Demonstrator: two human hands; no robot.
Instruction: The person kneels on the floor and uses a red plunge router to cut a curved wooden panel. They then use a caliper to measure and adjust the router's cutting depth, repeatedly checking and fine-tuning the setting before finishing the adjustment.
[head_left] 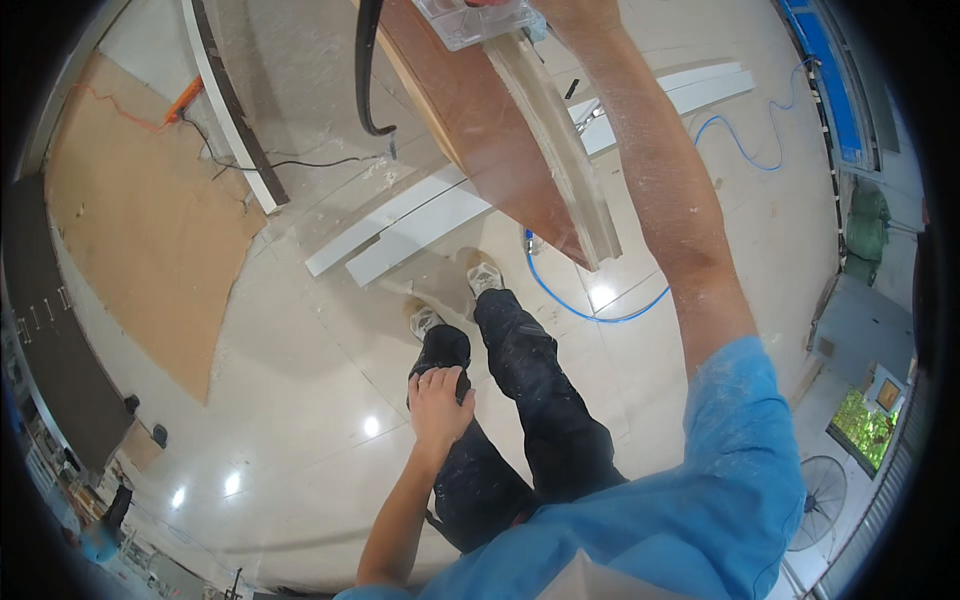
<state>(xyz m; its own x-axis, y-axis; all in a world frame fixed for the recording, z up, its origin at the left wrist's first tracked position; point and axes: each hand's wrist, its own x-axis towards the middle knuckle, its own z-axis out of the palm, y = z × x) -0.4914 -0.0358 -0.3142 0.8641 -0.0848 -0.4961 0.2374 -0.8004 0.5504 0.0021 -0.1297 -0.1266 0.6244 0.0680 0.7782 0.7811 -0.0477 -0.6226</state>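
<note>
My left hand [440, 405] lies over my left knee, its fingers spread on the dark trousers and holding nothing. At the top edge, my right arm stretches out to a power tool with a clear plastic base [470, 22], and my right hand [580, 12] is on its right side. The fingers and most of the tool's body are cut off by the frame. The tool's base sits over the upper part of a brown panel [470, 120] with a pale, layered edge strip [560, 150], raised above the floor.
White boards [420, 225] lie on the tiled floor beneath the panel. A blue hose [600, 318] curls nearby. A black curved bar [368, 75] hangs left of the panel. Further left are a tan sheet [150, 230] and a long dark-edged strip [235, 110]. A fan [818, 503] stands right.
</note>
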